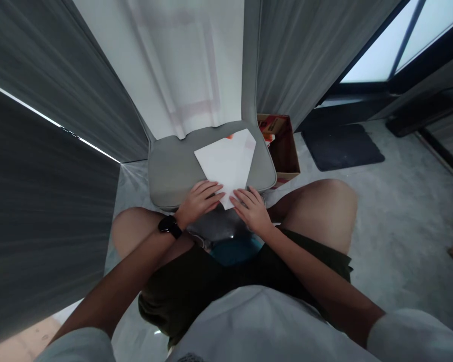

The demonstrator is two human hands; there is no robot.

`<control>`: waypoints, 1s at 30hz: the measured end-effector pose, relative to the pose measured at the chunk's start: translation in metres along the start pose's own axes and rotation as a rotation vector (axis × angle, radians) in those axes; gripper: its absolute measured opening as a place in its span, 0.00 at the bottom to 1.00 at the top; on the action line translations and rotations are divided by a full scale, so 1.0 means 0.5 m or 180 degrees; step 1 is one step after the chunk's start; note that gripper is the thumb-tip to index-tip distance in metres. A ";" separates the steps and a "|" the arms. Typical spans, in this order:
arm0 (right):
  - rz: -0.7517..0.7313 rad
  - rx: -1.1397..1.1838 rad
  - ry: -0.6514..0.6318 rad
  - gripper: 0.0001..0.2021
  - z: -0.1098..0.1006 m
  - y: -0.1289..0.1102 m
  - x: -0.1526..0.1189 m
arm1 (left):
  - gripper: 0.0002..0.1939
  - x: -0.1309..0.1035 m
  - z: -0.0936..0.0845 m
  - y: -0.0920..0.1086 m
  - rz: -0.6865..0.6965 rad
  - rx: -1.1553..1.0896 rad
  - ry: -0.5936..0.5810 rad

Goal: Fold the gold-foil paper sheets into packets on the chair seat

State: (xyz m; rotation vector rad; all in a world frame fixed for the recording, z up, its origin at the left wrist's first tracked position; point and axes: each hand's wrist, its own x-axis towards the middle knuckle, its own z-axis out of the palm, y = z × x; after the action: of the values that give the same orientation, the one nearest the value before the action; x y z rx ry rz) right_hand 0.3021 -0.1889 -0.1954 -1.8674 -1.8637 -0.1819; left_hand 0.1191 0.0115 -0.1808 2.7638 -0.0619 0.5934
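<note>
Printing in red shows on a cardboard box (283, 143) beside the chair, though its words are too small to read; the watch (168, 225) on the left wrist has a dark face. An orange mark touches the far edge of a folded white paper (228, 158), which lies on the grey chair (169, 173) seat, its narrow point toward the person, at the seat's front edge. The left hand (201, 200) and right hand (252, 210) flank that point, fingers laid loosely along its two sides; whether they pinch it cannot be told. The seat extends widely left of the paper, more narrowly right. Behind, a white sheet (189, 65) covers the chair's back, its lower edge meeting the seat.
</note>
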 end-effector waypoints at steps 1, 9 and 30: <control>0.0028 0.0001 0.0073 0.16 0.005 -0.002 -0.004 | 0.17 -0.001 0.003 -0.002 0.0040 0.0014 0.0106; 0.0780 0.0619 0.0564 0.11 0.026 -0.010 -0.002 | 0.07 0.012 0.022 0.015 -0.0353 -0.0168 0.0577; 0.3783 0.2842 0.1039 0.14 0.048 -0.082 0.040 | 0.05 0.058 0.005 0.045 -0.1361 -0.0389 0.0414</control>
State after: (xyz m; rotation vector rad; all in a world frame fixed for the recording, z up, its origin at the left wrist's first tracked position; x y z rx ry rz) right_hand 0.2576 -0.1626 -0.1976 -1.7542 -0.2716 0.6031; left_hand 0.1445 -0.0100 -0.1647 2.5010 0.4914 0.6232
